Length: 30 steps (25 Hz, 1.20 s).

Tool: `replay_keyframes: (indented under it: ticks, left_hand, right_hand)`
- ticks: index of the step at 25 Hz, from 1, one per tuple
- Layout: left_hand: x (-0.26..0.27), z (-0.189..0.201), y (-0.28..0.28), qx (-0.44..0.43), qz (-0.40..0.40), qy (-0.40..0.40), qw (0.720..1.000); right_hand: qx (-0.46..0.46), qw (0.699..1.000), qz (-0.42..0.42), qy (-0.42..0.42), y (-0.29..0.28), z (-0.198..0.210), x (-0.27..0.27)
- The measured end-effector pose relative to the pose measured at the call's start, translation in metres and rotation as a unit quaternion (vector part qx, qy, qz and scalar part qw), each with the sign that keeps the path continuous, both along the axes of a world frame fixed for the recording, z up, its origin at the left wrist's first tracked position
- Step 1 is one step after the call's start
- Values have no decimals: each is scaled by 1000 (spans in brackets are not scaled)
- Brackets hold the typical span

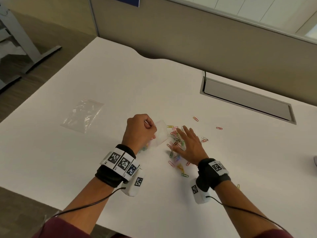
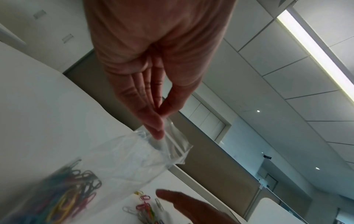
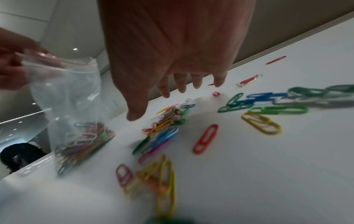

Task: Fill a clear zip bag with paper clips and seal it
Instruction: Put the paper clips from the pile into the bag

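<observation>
My left hand [image 1: 145,129] pinches the top edge of a clear zip bag [image 1: 161,134] and holds it upright on the white table [image 1: 120,83]. In the left wrist view the thumb and fingers [image 2: 155,130] grip the zip strip of the bag [image 2: 134,159]. Coloured paper clips [image 3: 84,139] lie in the bag's bottom. My right hand [image 1: 187,141] hovers with spread, straight fingers [image 3: 180,84] over a loose pile of coloured paper clips [image 1: 176,143], just right of the bag [image 3: 67,98]. It holds nothing.
A second, empty clear bag [image 1: 82,114] lies flat at the left of the table. Stray clips [image 1: 219,128] are scattered to the right. A grey cable hatch [image 1: 247,98] is set into the table at the back right. A partition wall [image 1: 205,40] runs behind.
</observation>
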State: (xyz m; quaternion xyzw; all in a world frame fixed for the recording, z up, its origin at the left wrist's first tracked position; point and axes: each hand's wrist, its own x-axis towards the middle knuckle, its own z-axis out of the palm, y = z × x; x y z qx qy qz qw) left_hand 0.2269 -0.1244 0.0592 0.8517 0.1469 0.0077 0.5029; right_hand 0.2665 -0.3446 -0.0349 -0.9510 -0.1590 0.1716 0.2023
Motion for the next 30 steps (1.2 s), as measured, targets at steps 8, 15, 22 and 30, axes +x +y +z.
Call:
replay_keyframes:
  ticks: [8,15,22,30]
  left_hand:
    - [2,-13,-20,-5,-36,45,998]
    - [5,-18,-27,-25,-25,54,998]
    - [4,-23,-33,-26,-21,62,998]
    - [5,-23,-36,-30,-9,61,998]
  right_hand:
    - [-1,997,43,-65,16,-7,4]
    - [-8,994,58,-90,12,1,3]
    - [165,977,-134,-9,-1,7,3]
    - [487,819,-214,216,2,64,-10]
